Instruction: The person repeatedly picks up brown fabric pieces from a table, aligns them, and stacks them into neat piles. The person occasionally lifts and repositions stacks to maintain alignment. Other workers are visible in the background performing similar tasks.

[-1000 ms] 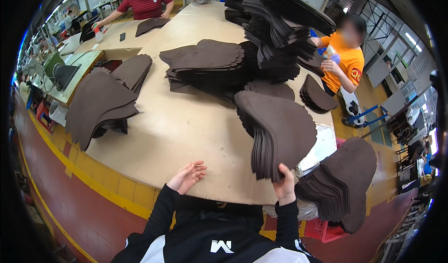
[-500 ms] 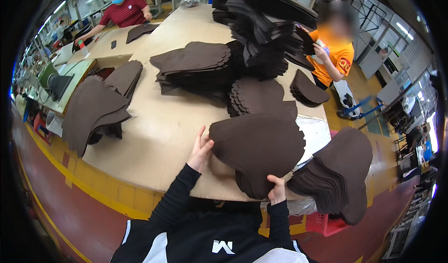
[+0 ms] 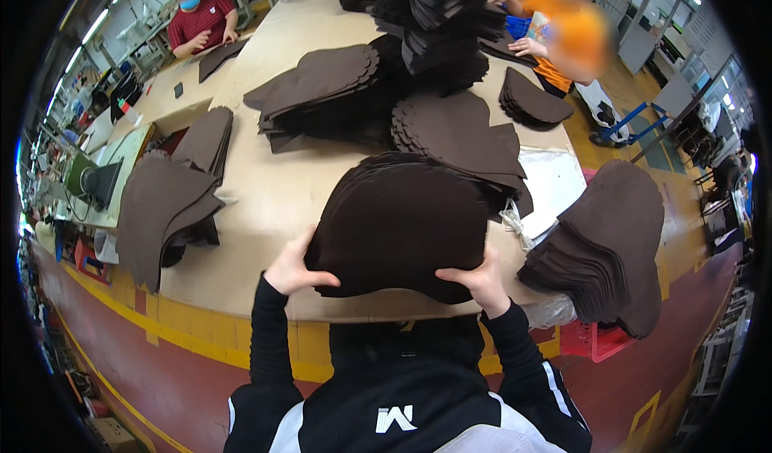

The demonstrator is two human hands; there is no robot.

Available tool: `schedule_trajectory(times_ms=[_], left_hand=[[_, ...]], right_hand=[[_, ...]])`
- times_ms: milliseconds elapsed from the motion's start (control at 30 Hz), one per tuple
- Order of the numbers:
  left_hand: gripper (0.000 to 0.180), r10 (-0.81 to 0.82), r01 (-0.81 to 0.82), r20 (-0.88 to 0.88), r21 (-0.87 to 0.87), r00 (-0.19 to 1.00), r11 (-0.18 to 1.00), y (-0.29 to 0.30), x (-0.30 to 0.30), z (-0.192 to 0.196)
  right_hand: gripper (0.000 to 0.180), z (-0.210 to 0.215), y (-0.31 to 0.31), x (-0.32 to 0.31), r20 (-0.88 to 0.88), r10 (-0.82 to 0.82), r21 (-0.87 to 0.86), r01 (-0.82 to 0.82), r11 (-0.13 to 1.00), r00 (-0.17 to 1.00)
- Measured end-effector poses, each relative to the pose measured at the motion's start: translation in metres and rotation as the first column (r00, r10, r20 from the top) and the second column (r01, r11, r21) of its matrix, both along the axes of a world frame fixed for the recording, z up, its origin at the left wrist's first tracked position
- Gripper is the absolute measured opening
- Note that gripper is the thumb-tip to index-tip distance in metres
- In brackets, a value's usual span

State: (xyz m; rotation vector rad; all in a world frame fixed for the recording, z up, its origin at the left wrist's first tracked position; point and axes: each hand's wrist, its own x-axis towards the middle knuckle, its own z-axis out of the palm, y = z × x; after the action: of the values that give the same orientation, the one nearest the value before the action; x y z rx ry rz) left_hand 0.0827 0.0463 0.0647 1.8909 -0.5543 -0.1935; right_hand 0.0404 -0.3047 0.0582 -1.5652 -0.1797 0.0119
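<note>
Hands on either flank of the dark brown stack of cut pieces (image 3: 398,228), right at the near edge of the table (image 3: 265,203). Left hand (image 3: 293,269) curls over the stack's left rim, right hand (image 3: 478,280) clamps the lower right, so the loose layers stay squared between both palms. Whether the stack rests on the board or is lifted slightly is hard to judge from this angle. Just behind, another scalloped pile (image 3: 458,131) crowds it; a fanned heap (image 3: 603,244) overhangs the right edge, and a draped pile (image 3: 165,207) sits well apart to the left. A person in orange (image 3: 575,39) works across the table.
</note>
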Motion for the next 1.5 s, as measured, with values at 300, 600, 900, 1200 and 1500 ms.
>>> schedule_trajectory(times_ms=[300,600,900,1200,1500], left_hand=[[0.110,0.264,-0.284,-0.138,-0.152,0.955,0.947,-0.029,-0.025,-0.071],[0.079,0.569,-0.521,0.133,-0.276,0.812,0.808,-0.059,-0.027,-0.070],[0.072,0.184,-0.091,0.312,-0.291,0.932,0.952,-0.030,-0.036,-0.122],[0.071,0.166,-0.091,0.184,-0.357,0.969,0.930,-0.038,-0.045,-0.112],[0.058,0.319,-0.360,-0.270,-0.118,0.908,0.925,-0.047,-0.042,-0.028]], right_hand=[[0.120,-0.040,0.008,0.040,0.174,0.092,-0.225,-0.051,0.973,0.980],[0.090,-0.033,0.022,0.034,0.190,-0.151,-0.107,0.173,0.979,0.970],[0.056,-0.085,-0.012,0.023,0.301,0.039,-0.258,0.042,0.965,0.953],[0.052,-0.070,0.003,0.010,0.319,-0.122,-0.099,0.161,0.982,0.940],[0.045,-0.021,-0.004,-0.014,0.063,-0.108,-0.230,0.120,0.966,0.992]])
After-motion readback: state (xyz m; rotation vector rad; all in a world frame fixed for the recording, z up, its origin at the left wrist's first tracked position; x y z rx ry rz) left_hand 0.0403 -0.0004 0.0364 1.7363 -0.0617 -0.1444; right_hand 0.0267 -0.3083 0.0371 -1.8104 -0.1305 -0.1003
